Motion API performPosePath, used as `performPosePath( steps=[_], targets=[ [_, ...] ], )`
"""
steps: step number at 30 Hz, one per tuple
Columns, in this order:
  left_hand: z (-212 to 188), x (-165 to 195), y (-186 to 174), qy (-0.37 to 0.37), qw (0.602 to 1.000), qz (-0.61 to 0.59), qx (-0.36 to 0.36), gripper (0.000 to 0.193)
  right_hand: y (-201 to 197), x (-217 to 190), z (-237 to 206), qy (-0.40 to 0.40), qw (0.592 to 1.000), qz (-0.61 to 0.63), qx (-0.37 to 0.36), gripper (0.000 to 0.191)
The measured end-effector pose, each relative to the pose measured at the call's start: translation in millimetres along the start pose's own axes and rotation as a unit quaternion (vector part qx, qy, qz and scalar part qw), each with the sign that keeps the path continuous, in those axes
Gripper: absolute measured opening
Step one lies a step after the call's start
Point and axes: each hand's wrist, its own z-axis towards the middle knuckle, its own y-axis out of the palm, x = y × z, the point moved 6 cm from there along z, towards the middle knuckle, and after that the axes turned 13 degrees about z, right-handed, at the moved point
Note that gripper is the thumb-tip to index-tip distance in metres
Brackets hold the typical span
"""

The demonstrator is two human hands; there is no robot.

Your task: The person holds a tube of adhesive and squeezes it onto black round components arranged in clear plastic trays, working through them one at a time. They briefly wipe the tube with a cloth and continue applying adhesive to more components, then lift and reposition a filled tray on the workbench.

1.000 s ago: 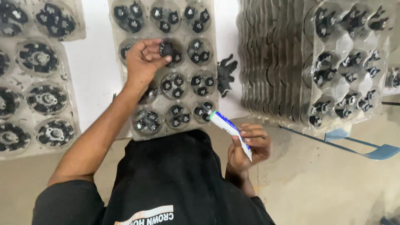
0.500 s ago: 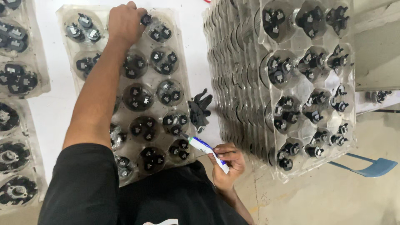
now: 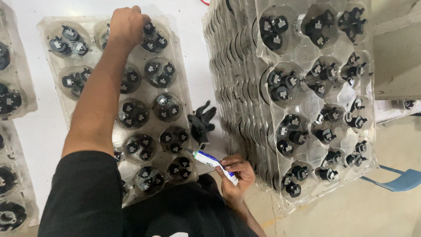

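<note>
A clear plastic tray point(image 3: 49, 27) with round cells of small black parts point(image 3: 160, 72) lies on the white table in front of me. My left hand point(image 3: 127, 24) reaches to the tray's far row and is curled over a cell there, its fingertips hidden. My right hand point(image 3: 234, 173) is near my body at the tray's near right corner. It grips a white and blue tube point(image 3: 210, 160) whose nozzle points left toward the tray. A loose black part point(image 3: 202, 123) lies on the table just right of the tray.
A tall stack of the same clear trays point(image 3: 228, 87) with black parts stands at the right, reaching the table's edge. More filled trays point(image 3: 13, 96) lie at the left. A blue object point(image 3: 401, 180) sits on the floor at the lower right.
My left hand has moved from the tray's middle cells to its far row. The tube in my right hand stays near my body.
</note>
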Motion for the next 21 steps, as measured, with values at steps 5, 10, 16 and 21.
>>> performPosePath(
  steps=[5,10,16,21],
  targets=[
    [14.7,18.5,-18.0,0.005,0.992,-0.108,-0.059,0.038,1.3,1.5,3.9,0.006,1.000,0.009,0.003,0.033],
    [31.6,59.8,-6.1,0.098,0.982,-0.023,-0.157,0.029,7.9,1.4,5.3,0.007,0.999,0.040,-0.005,0.032],
    [35.2,66.5,-2.2,0.105,0.983,0.012,-0.153,0.015,1.0,3.1,-1.6,0.009,0.999,0.036,0.010,0.033],
    [23.3,42.6,-45.2,-0.013,0.981,-0.192,0.000,0.037,-7.9,21.4,-2.3,0.069,0.982,0.160,0.072,0.029]
  ],
)
